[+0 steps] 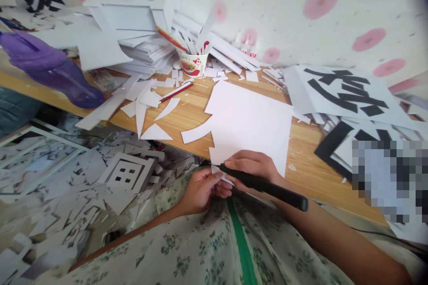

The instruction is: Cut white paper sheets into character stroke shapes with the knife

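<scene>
My right hand [252, 165] grips a black utility knife [267, 187], its thick handle slanting down to the right and its narrow tip pointing left. The blade itself hardly shows. Between the thumb and fingers of my left hand [199, 189] is a small white card piece [217, 170], held close to the knife's tip. Both hands are at the table's front edge, above my lap. Just beyond them lies a large white card sheet [252, 118] with a cut left side, and a curved white strip [198, 130] sits against it.
A paper cup [194, 65] of strips stands behind a red pencil [176, 91]. A purple bottle [56, 69] is at left, a white card box [130, 2] on stacked card behind. Black-printed sheets [337, 93] lie right. Card scraps [113, 200] litter the floor.
</scene>
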The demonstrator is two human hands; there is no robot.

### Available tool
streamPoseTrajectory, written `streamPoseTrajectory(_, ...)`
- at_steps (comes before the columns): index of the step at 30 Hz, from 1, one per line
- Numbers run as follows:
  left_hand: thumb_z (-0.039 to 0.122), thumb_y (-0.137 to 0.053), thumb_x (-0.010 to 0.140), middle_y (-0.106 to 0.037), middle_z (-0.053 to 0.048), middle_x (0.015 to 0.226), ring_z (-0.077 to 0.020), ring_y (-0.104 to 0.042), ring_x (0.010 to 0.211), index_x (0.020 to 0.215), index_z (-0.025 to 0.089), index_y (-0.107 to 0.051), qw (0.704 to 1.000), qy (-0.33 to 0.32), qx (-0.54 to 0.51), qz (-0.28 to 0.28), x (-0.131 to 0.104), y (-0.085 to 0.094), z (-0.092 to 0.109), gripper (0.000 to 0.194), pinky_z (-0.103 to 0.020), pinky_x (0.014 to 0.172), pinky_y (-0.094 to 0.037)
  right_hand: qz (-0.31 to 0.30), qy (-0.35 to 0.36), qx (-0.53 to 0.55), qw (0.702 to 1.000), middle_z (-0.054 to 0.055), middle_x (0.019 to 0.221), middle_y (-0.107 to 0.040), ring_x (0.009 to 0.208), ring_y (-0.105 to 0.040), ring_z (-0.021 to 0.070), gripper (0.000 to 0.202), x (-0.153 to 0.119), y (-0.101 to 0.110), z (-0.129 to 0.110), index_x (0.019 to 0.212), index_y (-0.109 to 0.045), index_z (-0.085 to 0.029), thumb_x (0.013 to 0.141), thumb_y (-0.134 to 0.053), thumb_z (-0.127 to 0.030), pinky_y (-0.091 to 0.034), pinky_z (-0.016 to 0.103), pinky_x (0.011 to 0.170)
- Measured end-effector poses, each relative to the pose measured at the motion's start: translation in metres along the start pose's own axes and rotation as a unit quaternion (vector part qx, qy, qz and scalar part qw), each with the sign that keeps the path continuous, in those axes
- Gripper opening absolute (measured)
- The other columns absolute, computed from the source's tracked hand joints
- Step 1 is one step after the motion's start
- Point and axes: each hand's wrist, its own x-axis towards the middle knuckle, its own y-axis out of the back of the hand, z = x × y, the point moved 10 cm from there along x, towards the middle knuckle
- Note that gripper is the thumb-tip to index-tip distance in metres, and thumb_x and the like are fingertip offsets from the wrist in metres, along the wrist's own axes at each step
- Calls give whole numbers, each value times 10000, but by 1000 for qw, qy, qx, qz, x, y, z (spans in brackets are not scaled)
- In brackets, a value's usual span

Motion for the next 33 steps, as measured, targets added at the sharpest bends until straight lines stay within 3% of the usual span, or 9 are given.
streamPoseTrajectory(17,581,-870,497,-710,-77,600,-164,-657,506,674,111,-674,999,24,-2,38,-7,-4,-6,539,-231,495,-511,24,21,-53,998,86,909,-689,788,-673,160,214,-17,13,-11,1089,-653,-195,909,-586,-290,-547,232,672)
streamPoseTrajectory(28,577,-895,412,-711,-93,585,-171,-655,486,662,102,-670,997,38,-4,67,-11,-3,-8,582,-232,474,-509,24,35,-61,997,71,909,-672,784,-661,155,247,-29,15,-4,1122,-634,-193,879,-602,-222,-546,237,681)
streamPoseTrajectory(33,580,-892,424,-700,-76,557,-155,-644,470,634,106,-664,997,27,-1,78,-10,1,-4,567,-218,468,-509,37,34,-59,997,76,911,-676,772,-670,163,302,-44,27,-5,1155,-627,-193,854,-614,-177,-545,247,659)
